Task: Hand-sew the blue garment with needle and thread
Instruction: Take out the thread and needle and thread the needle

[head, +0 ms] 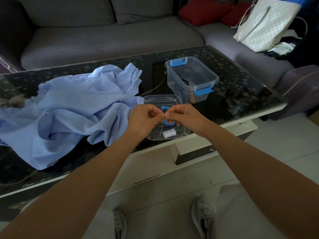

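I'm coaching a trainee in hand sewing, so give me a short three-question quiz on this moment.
1. True or false: the blue garment is being stitched now.
2. The white thread spool lies: A in the clear box, B on the lid, C on the sofa?
3. What do the left hand and right hand pinch between them?
Key: 1 false, it lies on the table beside the hands. 2 B. 3 a needle, hanging downward.
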